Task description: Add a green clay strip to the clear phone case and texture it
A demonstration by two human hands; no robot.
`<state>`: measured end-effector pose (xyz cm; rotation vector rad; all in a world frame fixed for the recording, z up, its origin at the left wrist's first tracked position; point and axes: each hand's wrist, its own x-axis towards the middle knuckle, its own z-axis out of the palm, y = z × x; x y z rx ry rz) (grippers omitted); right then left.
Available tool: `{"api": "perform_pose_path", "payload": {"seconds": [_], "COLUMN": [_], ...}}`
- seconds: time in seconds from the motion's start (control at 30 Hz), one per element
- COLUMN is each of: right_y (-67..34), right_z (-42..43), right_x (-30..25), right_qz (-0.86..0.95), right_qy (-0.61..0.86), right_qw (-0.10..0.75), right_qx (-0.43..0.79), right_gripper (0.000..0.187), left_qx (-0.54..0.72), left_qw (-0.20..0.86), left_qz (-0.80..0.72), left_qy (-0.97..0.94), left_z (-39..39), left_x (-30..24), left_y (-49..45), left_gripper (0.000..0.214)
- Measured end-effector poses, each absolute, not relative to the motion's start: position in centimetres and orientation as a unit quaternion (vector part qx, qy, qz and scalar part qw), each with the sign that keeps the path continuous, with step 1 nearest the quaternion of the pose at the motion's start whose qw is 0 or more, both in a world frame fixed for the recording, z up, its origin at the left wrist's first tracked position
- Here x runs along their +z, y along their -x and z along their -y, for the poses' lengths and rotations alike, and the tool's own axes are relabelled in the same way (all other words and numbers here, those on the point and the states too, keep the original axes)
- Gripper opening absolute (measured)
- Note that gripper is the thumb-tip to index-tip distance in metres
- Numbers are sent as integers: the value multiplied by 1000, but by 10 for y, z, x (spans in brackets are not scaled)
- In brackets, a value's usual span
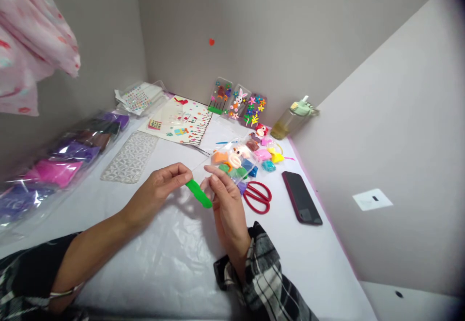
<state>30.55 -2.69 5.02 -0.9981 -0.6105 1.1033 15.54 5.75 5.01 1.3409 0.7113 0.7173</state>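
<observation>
A bright green strip of modelling clay (199, 194) hangs slantwise between my two hands above the table. My left hand (165, 185) pinches its upper end between thumb and forefinger. My right hand (227, 202) has bent fingers around the strip's lower end; the exact contact is partly hidden. Just beyond the right hand is a clear phone case (250, 153), overlapping wrapped lumps of coloured clay. Whether that hand touches the case I cannot tell. Red-handled scissors (257, 197) lie right of my right hand, their blades hidden.
A dark phone (301, 197) lies at the right and a bottle (294, 117) at the back. Three decorated cases (238, 102) lean on the wall. Bagged clay (58, 170) lines the left, near a textured clear sheet (130, 157) and a drawn-on paper (196, 120).
</observation>
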Motion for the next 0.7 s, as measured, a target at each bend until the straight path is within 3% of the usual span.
{"api": "perform_pose_path", "payload": {"seconds": [0.7], "right_y": [-321], "right_z": [26], "right_x": [59], "right_qz": [303], "right_qy": [461], "right_qw": [646], "right_qx": [527], "right_gripper": [24], "left_qx": [152], "left_qw": [676], "left_qz": [-255], "left_qy": [-674], "left_z": [-80], "left_x": [64], "left_y": [-140], "left_gripper": [33]}}
